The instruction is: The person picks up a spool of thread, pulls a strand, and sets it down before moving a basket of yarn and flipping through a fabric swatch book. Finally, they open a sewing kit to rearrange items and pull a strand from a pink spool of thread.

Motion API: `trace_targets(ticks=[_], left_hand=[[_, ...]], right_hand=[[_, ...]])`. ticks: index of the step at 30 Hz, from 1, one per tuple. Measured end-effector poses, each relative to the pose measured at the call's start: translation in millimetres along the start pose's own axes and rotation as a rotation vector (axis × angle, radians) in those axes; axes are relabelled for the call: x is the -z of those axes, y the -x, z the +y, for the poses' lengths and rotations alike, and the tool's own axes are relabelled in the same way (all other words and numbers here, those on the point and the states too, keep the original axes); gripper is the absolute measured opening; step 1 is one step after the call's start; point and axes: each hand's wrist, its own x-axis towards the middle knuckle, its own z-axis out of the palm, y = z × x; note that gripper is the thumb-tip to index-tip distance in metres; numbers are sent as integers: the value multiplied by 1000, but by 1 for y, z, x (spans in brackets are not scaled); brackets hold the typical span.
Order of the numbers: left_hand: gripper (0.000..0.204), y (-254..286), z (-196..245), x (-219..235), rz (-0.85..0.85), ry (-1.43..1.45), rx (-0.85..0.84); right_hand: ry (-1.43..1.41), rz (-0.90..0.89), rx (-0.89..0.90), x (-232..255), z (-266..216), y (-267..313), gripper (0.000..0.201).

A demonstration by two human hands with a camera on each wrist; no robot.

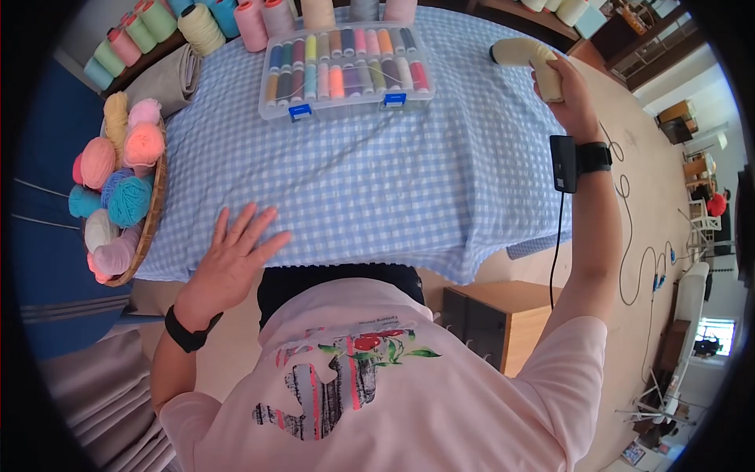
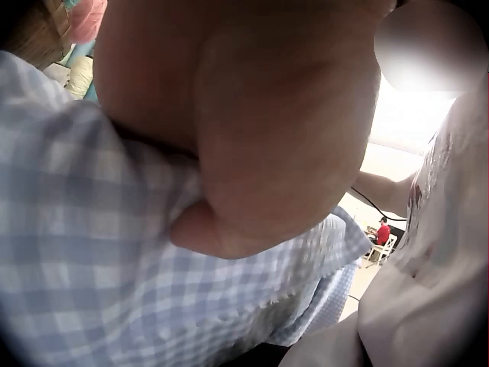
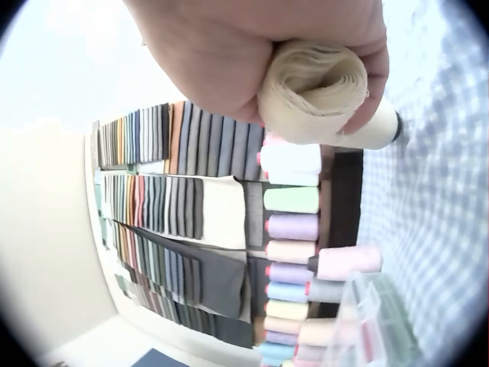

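In the head view my left hand [image 1: 224,263] lies at the near edge of the blue-and-white checked tablecloth [image 1: 330,189], fingers spread and holding nothing. My right hand [image 1: 578,102] is over the table's far right corner, gripping a cream roll of thin cloth [image 1: 554,83]. The right wrist view shows the layered, hollow end of that roll [image 3: 302,126], with fingers curled round it. Right beside it, a cream thread cone [image 1: 513,53] with a black end lies on its side. The left wrist view is mostly filled by the left hand [image 2: 283,145], close over the cloth.
A clear case [image 1: 271,112] of colourful thread spools stands at the table's far middle. On the left is a wicker basket [image 1: 149,228] of yarn balls. Large thread cones [image 1: 252,27] and a folded grey cloth [image 1: 169,82] line the back. A wooden cabinet [image 1: 503,315] stands below.
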Motion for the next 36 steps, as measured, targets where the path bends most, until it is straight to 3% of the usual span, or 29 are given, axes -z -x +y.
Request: trace_targets(ticks=[6,12,15,17,23,30,32,36], left_hand=[[68,0,-1,11,-32,2,27],[70,15,-10,12,-13,-80,112],[67,9,-5,32,-66,17,116],[64,3,-4,48,21,364,0],[58,-39,-19,79,138,439,-165],[45,-97,-57,80,521,714,-67],[39,-106,-70,65,646,1045,-51],[36,-95,-75,58,615,1211,22]], right_hand=[[-89,-166,-16,-25,-36,30,40],[-67,-210,-36,-48,-65,40,40],[-69,-231,-40,-61,-71,30,39],[-43,-254,-84,-69,-74,18,38],[-49,-284,-110,-94,-82,-23,39],[-47,-245,-145,-117,-65,-80,39],[70,-222,-109,-121,-53,-97,37],[263,-136,-169,-129,-32,-116,41]])
